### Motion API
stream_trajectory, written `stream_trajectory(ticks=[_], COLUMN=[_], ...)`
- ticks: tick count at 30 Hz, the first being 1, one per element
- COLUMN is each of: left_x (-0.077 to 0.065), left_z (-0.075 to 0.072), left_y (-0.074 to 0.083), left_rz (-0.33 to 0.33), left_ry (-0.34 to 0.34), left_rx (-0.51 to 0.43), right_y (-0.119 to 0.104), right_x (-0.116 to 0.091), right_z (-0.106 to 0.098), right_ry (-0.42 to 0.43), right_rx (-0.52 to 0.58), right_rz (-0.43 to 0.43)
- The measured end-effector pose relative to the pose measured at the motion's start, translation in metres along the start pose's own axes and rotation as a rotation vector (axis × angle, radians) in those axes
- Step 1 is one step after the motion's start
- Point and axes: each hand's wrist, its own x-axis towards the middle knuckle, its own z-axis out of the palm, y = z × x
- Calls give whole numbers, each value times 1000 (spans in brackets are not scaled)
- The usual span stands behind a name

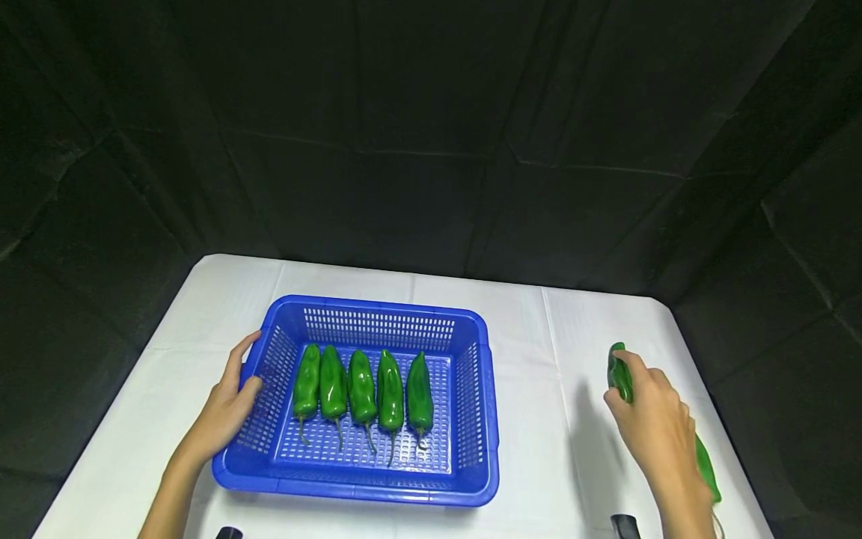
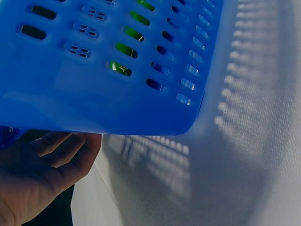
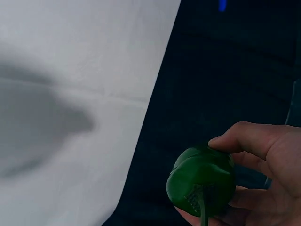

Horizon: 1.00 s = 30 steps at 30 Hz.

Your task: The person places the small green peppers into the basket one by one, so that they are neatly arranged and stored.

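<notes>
My left hand (image 1: 225, 415) holds the left rim of a blue plastic basket (image 1: 350, 490), its thumb by the rim. In the left wrist view the fingers of that hand (image 2: 56, 162) meet the basket's edge (image 2: 94, 108). Several glossy green peppers (image 1: 361, 385) lie side by side in the basket, stems toward me. Off to the right, my right hand (image 1: 653, 419) grips another green pepper (image 1: 619, 374) above the table. The right wrist view shows this pepper (image 3: 202, 179) stem end first, between thumb and fingers.
One more green pepper (image 1: 706, 471) lies by the table's right edge, partly hidden behind the right wrist. White cloth covers the table (image 1: 525, 419). Dark sheeting (image 1: 431, 187) surrounds its back and sides.
</notes>
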Motion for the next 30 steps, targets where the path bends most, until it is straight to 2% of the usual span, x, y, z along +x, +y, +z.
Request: stream_trajectory(ticks=[7, 15, 30], left_x=[0, -1, 0], left_z=[0, 1, 0], left_y=[0, 0, 1], left_rz=[-10, -12, -3], left_ry=[-4, 0, -1], left_rx=[-6, -8, -12], right_y=[-25, -56, -114], right_x=[3, 6, 10], right_z=[2, 7, 17], right_ry=[35, 79, 62], right_rx=[17, 46, 93], right_rz=[-56, -159, -254])
